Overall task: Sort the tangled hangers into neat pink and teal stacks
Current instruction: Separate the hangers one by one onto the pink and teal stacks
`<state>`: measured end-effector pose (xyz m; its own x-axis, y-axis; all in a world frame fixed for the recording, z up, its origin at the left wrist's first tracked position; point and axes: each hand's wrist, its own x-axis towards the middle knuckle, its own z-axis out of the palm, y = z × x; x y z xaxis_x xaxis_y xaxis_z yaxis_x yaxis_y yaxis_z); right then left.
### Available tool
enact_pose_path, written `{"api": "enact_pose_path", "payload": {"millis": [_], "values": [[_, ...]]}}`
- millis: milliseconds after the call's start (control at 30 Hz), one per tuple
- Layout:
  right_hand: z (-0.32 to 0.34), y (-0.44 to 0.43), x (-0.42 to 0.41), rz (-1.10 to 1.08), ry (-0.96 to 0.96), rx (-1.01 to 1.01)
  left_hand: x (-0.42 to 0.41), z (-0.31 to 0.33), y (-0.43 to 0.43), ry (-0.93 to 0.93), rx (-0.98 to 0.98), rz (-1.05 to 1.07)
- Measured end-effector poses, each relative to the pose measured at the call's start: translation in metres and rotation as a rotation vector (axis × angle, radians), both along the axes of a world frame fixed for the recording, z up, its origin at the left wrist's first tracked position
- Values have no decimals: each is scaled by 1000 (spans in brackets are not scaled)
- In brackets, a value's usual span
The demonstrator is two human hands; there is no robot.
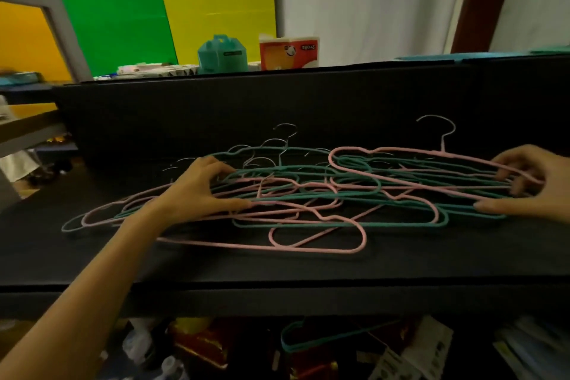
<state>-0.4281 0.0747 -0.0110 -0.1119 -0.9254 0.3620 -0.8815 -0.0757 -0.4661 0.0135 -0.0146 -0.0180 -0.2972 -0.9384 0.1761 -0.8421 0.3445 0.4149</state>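
Note:
A tangled pile of thin pink hangers (314, 245) and teal hangers (339, 224) lies across the black tabletop (92, 259), hooks pointing toward the back wall. My left hand (197, 191) rests on the pile's left-centre, fingers spread over pink and teal wires, thumb pressed to a pink bar. My right hand (530, 185) is at the pile's right end, fingers curled around the ends of several hangers, including the top pink hanger (401, 151). Colours are mixed throughout; no separate stacks show.
A black upright panel (277, 95) backs the table. Behind it stand a teal container (222, 54) and an orange-white packet (288, 51). Below the front edge, clutter includes one teal hanger (308, 345). Shelving stands at the left.

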Motion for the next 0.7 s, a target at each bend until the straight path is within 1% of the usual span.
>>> {"api": "enact_pose_path", "payload": {"millis": [167,267,467,533,700], "values": [[1,19,6,-70,-25,12,-5,2,1,-2,-138,-10],[1,31,0,-103,-25,-32,-10,7,1,2,-247,-41],[1,58,-18,-174,-33,-42,-42,17,3,69,-279,-136],[2,70,-27,-202,-17,-42,-58,20,3,55,-305,-169],[6,101,-64,-272,-56,-3,-111,23,5,-2,-380,-209]]}}
